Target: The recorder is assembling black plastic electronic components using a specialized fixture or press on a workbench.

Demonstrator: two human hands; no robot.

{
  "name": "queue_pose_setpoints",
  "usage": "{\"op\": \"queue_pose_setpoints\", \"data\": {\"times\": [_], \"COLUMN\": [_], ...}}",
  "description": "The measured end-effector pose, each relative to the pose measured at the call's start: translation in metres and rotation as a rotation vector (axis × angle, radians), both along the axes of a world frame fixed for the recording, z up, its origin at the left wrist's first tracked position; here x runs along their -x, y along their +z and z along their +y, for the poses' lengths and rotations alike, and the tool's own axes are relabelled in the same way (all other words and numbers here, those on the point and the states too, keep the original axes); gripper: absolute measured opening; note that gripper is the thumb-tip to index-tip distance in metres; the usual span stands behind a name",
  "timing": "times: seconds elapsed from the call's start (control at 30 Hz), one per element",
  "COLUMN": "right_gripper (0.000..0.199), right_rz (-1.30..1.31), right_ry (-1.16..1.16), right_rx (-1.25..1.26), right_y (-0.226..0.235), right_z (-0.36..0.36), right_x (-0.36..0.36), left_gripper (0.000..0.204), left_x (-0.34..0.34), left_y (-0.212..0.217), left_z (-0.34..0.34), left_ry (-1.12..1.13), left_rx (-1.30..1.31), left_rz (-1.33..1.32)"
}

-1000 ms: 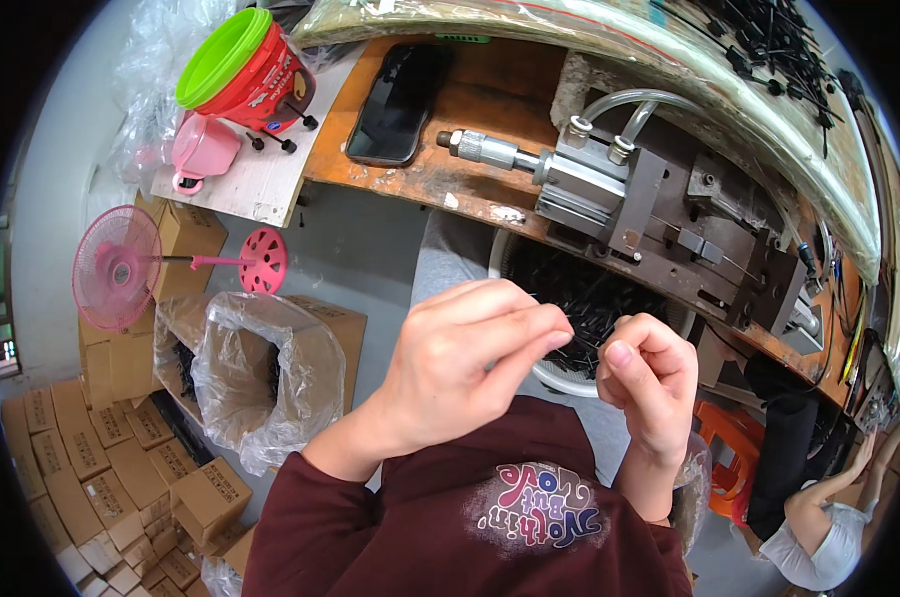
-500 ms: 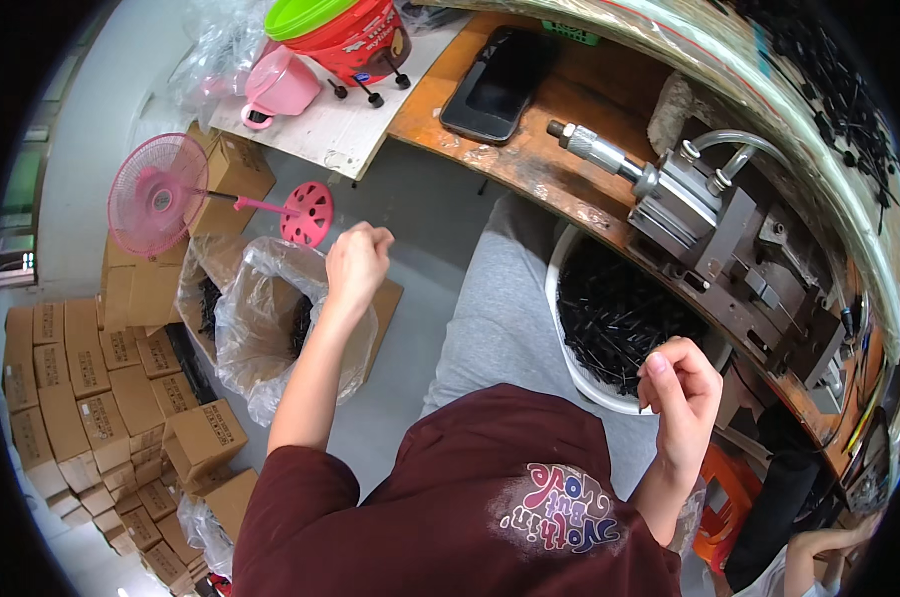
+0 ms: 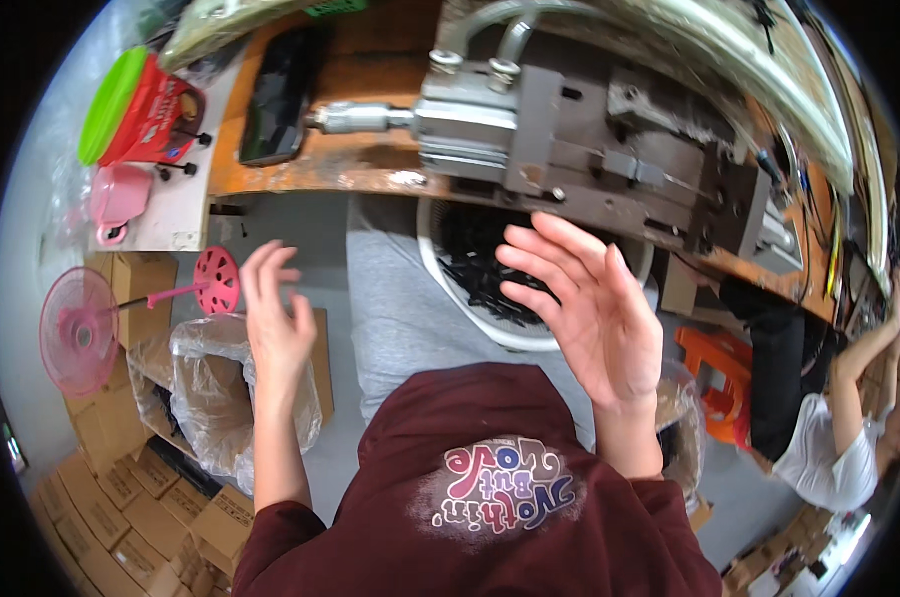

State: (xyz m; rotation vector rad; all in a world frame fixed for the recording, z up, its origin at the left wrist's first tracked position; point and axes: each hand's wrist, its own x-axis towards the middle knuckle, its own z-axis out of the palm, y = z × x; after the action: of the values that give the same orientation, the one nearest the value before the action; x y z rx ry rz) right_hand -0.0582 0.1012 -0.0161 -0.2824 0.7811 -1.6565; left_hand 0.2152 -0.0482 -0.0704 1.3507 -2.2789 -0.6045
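Observation:
My left hand point(image 3: 279, 308) is raised with its fingers apart, above the floor beside a clear plastic bag point(image 3: 209, 418) that lines a box. Nothing shows in it. My right hand point(image 3: 599, 308) is held palm up with fingers spread, bare of any object. It hangs over the right part of a white tub point(image 3: 428, 249) full of short black rods point(image 3: 485, 264), hiding some of them. Just beyond that hand, a grey metal clamping machine point(image 3: 470, 124) with an air cylinder and hoses is fixed on the wooden bench point(image 3: 360, 177).
A black phone point(image 3: 276, 95) lies on the bench. A red bucket point(image 3: 161, 109) and pink cup point(image 3: 121, 194) stand at the far left, above a pink fan point(image 3: 80, 328). Cartons point(image 3: 121, 507) are stacked lower left. An orange stool point(image 3: 718, 383) and another person point(image 3: 833, 448) are at the right.
The view has swung right. My left hand has opened from a closed shape. My right hand has gone from a pinch to spread fingers and moved nearer the machine.

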Motion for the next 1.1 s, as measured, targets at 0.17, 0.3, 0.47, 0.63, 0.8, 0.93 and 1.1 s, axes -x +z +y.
{"op": "queue_pose_setpoints", "data": {"times": [0.17, 0.3, 0.47, 0.63, 0.8, 0.93, 1.1], "right_gripper": [0.053, 0.050, 0.039, 0.050, 0.036, 0.015, 0.028], "right_rz": [-0.084, -0.078, 0.363, 0.879, 0.105, -0.787, -0.544], "right_ry": [-0.024, -0.036, -0.059, -0.331, -0.697, -0.860, -0.766], "right_rx": [0.033, 0.032, -0.014, 0.237, 0.820, 1.200, 0.952], "right_y": [-0.003, -0.006, 0.002, 0.031, 0.101, 0.136, 0.147], "right_z": [0.000, 0.004, 0.015, 0.028, 0.038, 0.053, 0.067], "right_x": [0.004, 0.004, 0.004, -0.007, -0.068, -0.121, -0.094], "left_gripper": [0.017, 0.022, 0.045, 0.072, 0.087, 0.069, 0.080], "left_x": [0.051, 0.072, 0.083, 0.085, 0.105, 0.116, 0.117], "left_y": [0.023, 0.035, 0.050, 0.046, 0.048, 0.044, 0.043], "left_z": [0.037, 0.054, 0.049, 0.056, 0.061, 0.069, 0.070], "left_ry": [-0.551, -0.534, -0.481, -0.506, -0.628, -0.643, -0.713], "left_rx": [0.032, -0.008, 0.311, 0.207, 0.246, 0.183, 0.196], "left_rz": [0.044, 0.281, 0.266, 0.487, 0.647, 0.786, 0.748]}}
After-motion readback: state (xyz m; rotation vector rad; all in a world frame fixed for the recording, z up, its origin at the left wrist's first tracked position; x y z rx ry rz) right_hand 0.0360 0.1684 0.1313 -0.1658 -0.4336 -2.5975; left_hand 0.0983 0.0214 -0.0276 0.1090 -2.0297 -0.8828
